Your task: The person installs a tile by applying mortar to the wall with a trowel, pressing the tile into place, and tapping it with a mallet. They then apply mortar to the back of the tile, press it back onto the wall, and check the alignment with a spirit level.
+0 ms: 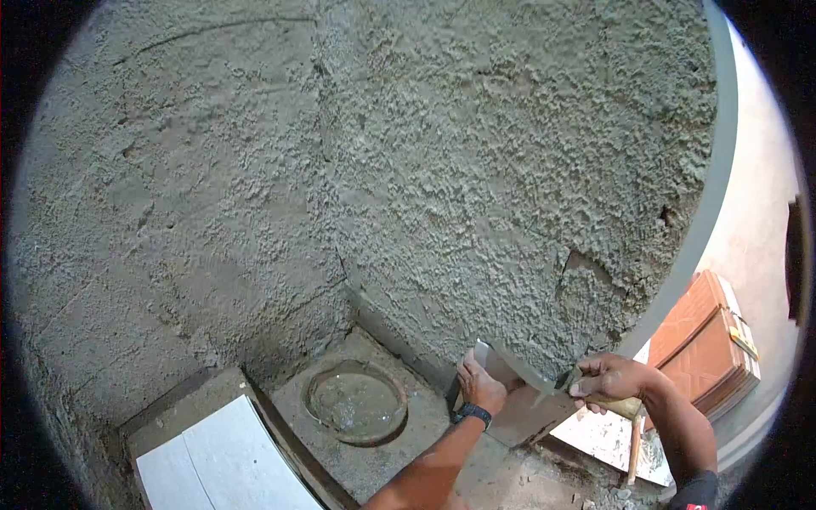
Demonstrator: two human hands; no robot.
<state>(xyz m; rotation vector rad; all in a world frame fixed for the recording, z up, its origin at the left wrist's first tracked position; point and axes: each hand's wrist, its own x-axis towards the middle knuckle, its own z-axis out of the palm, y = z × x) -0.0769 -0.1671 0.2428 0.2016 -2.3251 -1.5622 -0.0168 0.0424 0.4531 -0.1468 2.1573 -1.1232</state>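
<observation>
At the lower middle, my left hand, with a dark watch on the wrist, grips the left edge of a smooth grey-brown tile. The tile leans upright near the foot of the rough plastered wall. To its right, my right hand is closed around the pale handle of a tool. The tool's far end lies by the tile's upper right edge; its exact shape is hard to make out. Part of the tile's lower edge is hidden by my left forearm.
A round pan of wet grey mortar sits in the corner, right of a ledge bearing white sheets. Reddish-brown boxes are stacked at the right. Below my right hand are a wooden handle, a pale board and rubble.
</observation>
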